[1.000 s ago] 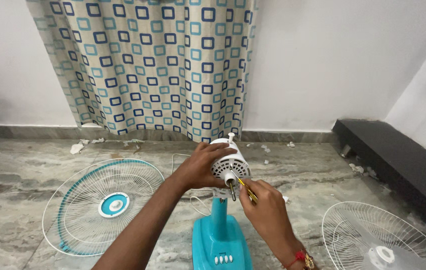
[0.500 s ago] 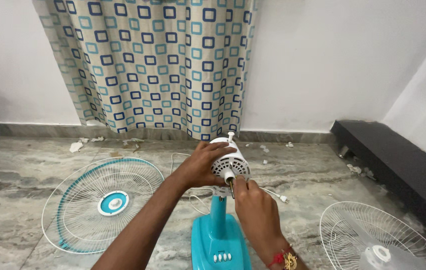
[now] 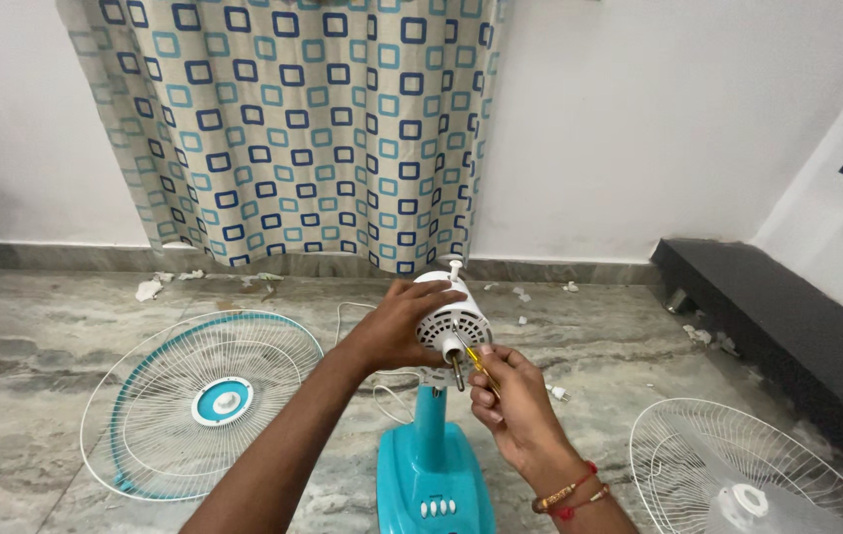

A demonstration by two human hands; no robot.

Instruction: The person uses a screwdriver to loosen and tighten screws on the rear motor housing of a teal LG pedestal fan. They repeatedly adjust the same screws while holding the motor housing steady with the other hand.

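Note:
A stripped table fan stands on the floor: a turquoise stand and base (image 3: 433, 465) topped by a white motor housing (image 3: 451, 321) with a bare metal shaft (image 3: 457, 368) pointing toward me. My left hand (image 3: 400, 326) wraps around the left side of the motor housing. My right hand (image 3: 513, 400) sits just below and right of the shaft, pinching a thin yellow-handled screwdriver (image 3: 481, 368) whose tip touches the motor's front face.
A white and teal front fan grille (image 3: 199, 400) lies flat on the marble floor at left. A white rear grille (image 3: 753, 475) lies at lower right. A patterned curtain (image 3: 293, 129) hangs behind. A dark low ledge (image 3: 778, 326) runs along the right wall. A white cord (image 3: 382, 391) trails on the floor.
My right hand shifted slightly, closing in on the shaft and then settling with the screwdriver angled up to the motor face. The left hand kept its hold.

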